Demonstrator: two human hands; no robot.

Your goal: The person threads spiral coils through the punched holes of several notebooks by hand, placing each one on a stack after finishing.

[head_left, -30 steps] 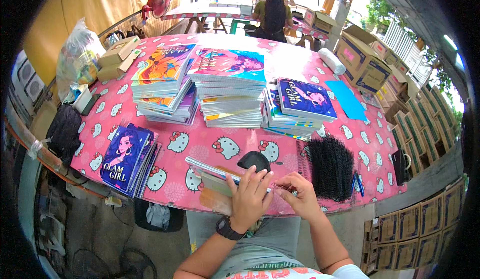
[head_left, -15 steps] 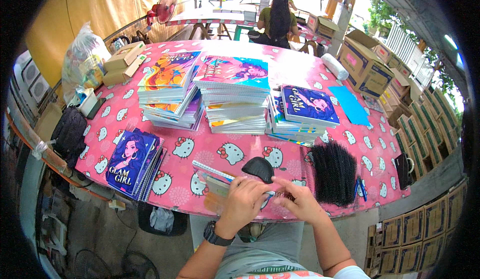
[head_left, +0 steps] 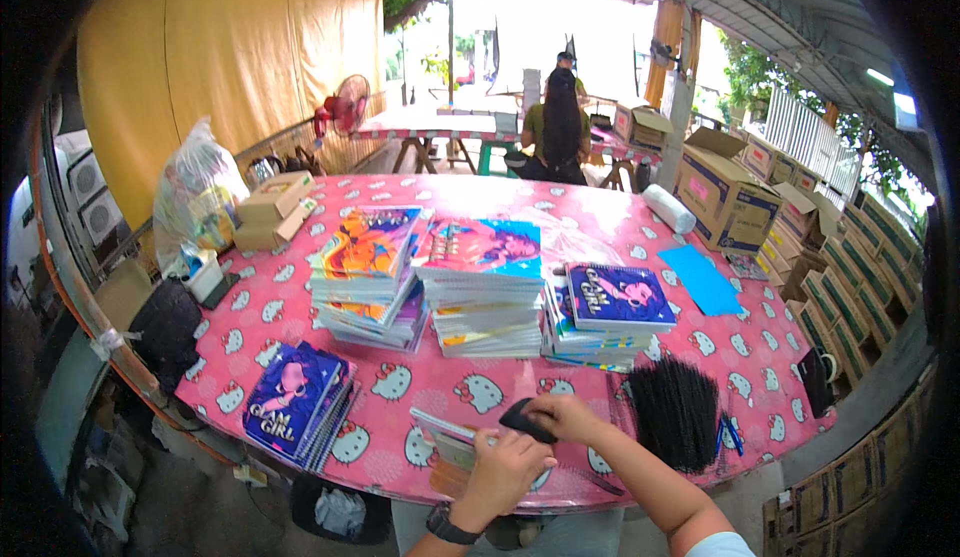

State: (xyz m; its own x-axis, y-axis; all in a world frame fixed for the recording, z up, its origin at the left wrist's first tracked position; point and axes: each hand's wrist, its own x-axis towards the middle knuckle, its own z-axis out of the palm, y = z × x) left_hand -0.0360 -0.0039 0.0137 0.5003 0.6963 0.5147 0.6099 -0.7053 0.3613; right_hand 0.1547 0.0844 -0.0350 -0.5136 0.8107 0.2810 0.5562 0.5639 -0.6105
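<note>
A notebook [head_left: 445, 439] lies tilted near the table's front edge, its page edges and a brownish cover showing. My left hand [head_left: 505, 469] is closed on its right end. My right hand [head_left: 563, 418] grips a dark half-round piece [head_left: 522, 421] just above my left fingers; what kind of piece it is I cannot make out. A bundle of black plastic spiral coils [head_left: 672, 417] lies to the right of my right forearm. At the left front is a stack of purple-covered spiral notebooks [head_left: 300, 402].
Tall notebook stacks stand mid-table: one orange-topped [head_left: 368, 277], one pink-and-blue [head_left: 485, 292], one purple-topped [head_left: 612, 312]. Blue pens [head_left: 730, 435] lie beside the coils. A blue sheet [head_left: 702, 279], a white roll [head_left: 668, 209] and cardboard boxes [head_left: 725, 192] are at right. A person [head_left: 560, 127] sits beyond.
The view has tilted up. My right hand has taken hold of the dark half-round piece, which was lying on the table, and lifted it beside my left hand. The left hand stays at the notebook.
</note>
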